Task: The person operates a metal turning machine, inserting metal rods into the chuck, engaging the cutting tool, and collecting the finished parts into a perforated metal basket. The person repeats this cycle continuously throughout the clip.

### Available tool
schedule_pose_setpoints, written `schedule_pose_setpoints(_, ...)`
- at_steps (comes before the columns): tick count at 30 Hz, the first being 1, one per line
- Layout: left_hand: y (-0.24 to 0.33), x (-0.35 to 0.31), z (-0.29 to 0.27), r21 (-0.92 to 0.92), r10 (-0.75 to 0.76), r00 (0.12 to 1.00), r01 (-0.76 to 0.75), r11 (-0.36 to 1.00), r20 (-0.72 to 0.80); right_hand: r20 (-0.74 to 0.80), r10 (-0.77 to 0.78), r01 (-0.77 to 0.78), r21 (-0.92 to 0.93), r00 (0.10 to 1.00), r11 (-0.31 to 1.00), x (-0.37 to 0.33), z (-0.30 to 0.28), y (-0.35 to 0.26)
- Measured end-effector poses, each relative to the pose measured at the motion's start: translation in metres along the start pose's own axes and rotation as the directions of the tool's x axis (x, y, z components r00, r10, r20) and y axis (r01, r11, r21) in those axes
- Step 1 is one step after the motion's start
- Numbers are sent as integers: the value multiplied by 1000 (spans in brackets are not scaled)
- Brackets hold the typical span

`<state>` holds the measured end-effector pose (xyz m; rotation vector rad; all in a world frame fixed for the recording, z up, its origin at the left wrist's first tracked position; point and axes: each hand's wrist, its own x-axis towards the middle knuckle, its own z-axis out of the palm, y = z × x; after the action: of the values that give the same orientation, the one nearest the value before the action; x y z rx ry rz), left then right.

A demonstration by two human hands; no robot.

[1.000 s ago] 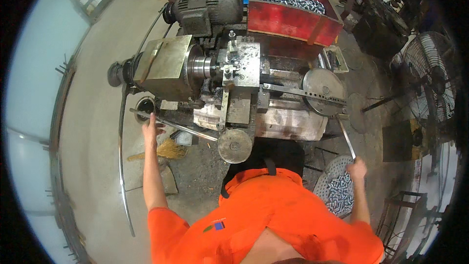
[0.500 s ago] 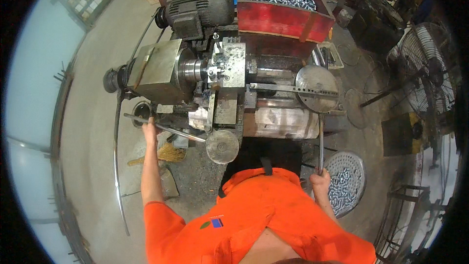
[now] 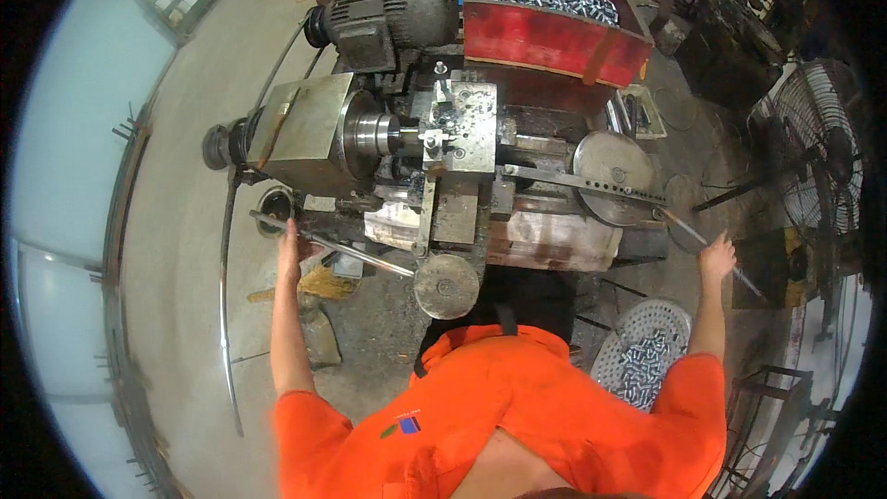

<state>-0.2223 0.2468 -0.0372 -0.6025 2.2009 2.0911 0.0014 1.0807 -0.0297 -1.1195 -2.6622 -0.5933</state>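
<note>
My left hand (image 3: 290, 253) is closed around a long metal lever (image 3: 370, 260), which runs to a round disc (image 3: 445, 287) at the front of a lathe-like machine. Far out to the right, my right hand (image 3: 716, 259) grips a second rod lever (image 3: 686, 225). That one joins a larger disc (image 3: 605, 162) beside a flat bar with holes (image 3: 573, 180). Between the discs and farther back sits a metal tool block (image 3: 473, 125), speckled with chips. A shiny round spindle (image 3: 372, 135) faces it from the left, with a thin rod showing in the gap.
Behind the machine stand an electric motor (image 3: 407, 14) and a red box (image 3: 545, 37) of small metal parts. A perforated basin (image 3: 605, 365) with similar parts lies at lower right. A fan (image 3: 818, 143) stands at far right, a straw broom (image 3: 323, 284) at left.
My right hand has swung its lever outward to the right, away from my body. The tool block has moved right, away from the spindle. My left hand keeps its grip.
</note>
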Motion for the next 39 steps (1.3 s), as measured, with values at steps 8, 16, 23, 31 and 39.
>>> schedule_pose_setpoints(8, -102, 21, -31, 943, 117, 946, -314, 108, 301, -194, -189, 264, 515, 963, 816, -95, -37, -109)
schedule_pose_setpoints(16, -188, -2, 46, 803, 231, 949, 36, 594, -214, 86, -215, 90, 716, 973, 692, -132, -72, -129)
schedule_pose_setpoints(23, -130, 7, -13, 985, -70, 986, -154, -82, 148, -195, -394, 358, 844, 898, 400, -61, -177, -193)
schedule_pose_setpoints(31, -49, -26, -80, 868, 124, 990, -115, 484, 62, -576, -668, 700, 705, 471, -115, -44, -307, -392)
schedule_pose_setpoints(39, 19, -131, -219, 877, 301, 852, 310, 368, -428, -251, -923, 804, 588, 292, 94, -67, -344, -511)
